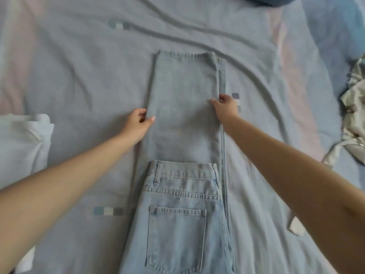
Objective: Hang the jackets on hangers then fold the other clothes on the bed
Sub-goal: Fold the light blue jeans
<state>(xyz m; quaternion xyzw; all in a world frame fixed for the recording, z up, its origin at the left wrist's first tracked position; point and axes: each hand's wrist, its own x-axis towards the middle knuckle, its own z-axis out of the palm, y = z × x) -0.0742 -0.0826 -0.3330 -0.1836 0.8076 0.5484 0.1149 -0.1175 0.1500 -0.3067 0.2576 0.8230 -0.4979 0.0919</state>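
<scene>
Left hand [140, 122]: thumb laid on top of the denim, fingers curled at the left edge of the leg panel, pinching it. Right hand [225, 107]: fingers closed on the right edge, at the side seam, pinching too. Both grips sit about halfway along the legs, level with each other.

Jeans [183, 91]: pale, washed blue denim, laid lengthwise down the middle of the bed [79, 76]. Legs stacked one on the other, hems square at the far end, lower leg peeking out along the right seam. Waistband [185, 171] with belt loops lies across the legs nearer the camera. Below it is a back pocket [175, 238], stitched double.

Near end of the jeans cut off by the bottom edge. Undersides of both hands hidden by cloth.

Sheet is grey-blue with faint pink bands, wrinkled. Folded white cloth [21, 143] at left, partly out of view. Silvery satin garment [355, 119] crumpled at right, cut off. Dark blue object [274, 0] at the top edge, unidentifiable. Small white scrap [296, 228] beside the right forearm, unclear.
</scene>
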